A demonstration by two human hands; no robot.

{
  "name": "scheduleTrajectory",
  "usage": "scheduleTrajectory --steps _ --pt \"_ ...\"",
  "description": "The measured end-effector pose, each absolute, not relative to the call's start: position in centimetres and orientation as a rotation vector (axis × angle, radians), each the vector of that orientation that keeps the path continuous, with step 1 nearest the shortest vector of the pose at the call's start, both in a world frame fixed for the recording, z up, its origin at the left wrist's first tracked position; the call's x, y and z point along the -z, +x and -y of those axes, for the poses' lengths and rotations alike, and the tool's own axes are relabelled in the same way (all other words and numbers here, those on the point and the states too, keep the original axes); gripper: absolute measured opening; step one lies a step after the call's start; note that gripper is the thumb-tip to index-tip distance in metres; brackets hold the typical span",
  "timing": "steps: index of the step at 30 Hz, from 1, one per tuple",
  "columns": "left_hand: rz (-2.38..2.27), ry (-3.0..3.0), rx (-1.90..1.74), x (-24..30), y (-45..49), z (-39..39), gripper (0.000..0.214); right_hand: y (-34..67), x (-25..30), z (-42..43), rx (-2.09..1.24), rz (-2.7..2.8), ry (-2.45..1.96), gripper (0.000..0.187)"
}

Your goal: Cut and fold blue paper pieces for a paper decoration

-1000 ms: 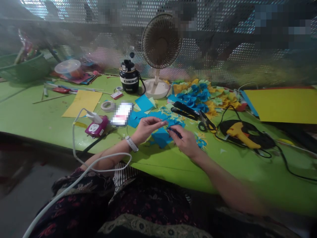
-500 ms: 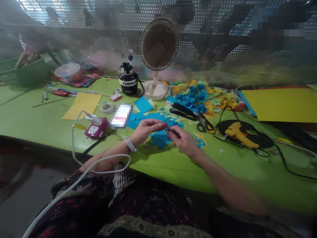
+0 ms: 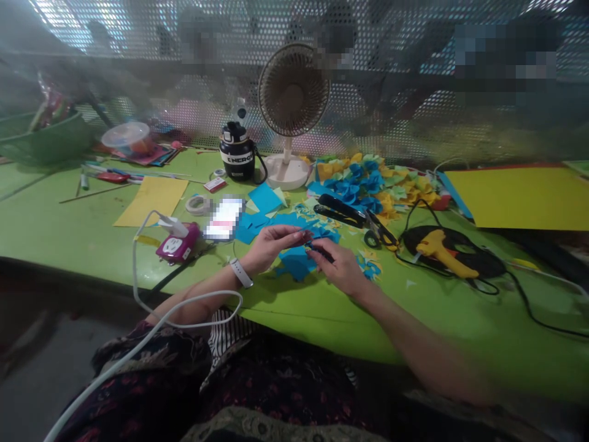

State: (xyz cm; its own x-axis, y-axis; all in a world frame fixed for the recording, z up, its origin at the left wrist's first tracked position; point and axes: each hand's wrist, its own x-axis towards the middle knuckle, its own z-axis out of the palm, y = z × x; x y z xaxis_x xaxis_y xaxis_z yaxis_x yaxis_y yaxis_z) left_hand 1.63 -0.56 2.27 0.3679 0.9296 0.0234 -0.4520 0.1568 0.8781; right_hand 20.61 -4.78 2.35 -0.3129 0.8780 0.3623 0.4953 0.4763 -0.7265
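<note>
Both hands meet above the cut blue paper pieces (image 3: 297, 264) on the green table. My left hand (image 3: 276, 242), with a white band at its wrist, has thumb and fingers pinched together. Against its fingertips, my right hand (image 3: 339, 264) is closed in a pinch too. A small bit of blue paper (image 3: 309, 244) shows between the fingertips; its shape is mostly hidden by the fingers. Small blue and yellow scraps (image 3: 369, 267) lie just right of my right hand. Beyond it are a black stapler (image 3: 339, 210) and scissors (image 3: 378, 232).
A yellow glue gun (image 3: 446, 255) rests on a black round base at right. Folded blue and yellow paper pieces (image 3: 363, 181) are heaped behind. A fan (image 3: 294, 92), black bottle (image 3: 237, 159), phone (image 3: 224, 218), tape roll (image 3: 198, 205) and purple socket block (image 3: 177, 245) with a white cable stand around.
The view has tilted up slightly, so things sit a little lower. My right hand has shifted slightly left against the left fingertips; both stay pinched.
</note>
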Motion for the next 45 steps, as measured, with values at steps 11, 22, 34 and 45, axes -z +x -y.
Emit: scheduleTrajectory --steps 11,22,34,45 --pt "-0.669 1.012 -1.095 -2.22 1.46 0.59 0.028 20.52 -2.29 4.8 -0.706 1.971 -1.189 0.026" --pt "-0.693 1.057 -1.172 -2.47 1.57 0.63 0.03 20.32 -2.64 5.0 -0.648 1.924 -1.198 0.021" --pt "-0.729 1.066 -1.149 -2.51 1.47 0.58 0.03 20.22 -2.28 5.15 -0.677 1.883 -1.2 0.027" --pt "-0.687 1.05 -1.127 -2.2 1.37 0.34 0.031 20.31 -2.62 4.96 -0.867 1.875 -1.149 0.025"
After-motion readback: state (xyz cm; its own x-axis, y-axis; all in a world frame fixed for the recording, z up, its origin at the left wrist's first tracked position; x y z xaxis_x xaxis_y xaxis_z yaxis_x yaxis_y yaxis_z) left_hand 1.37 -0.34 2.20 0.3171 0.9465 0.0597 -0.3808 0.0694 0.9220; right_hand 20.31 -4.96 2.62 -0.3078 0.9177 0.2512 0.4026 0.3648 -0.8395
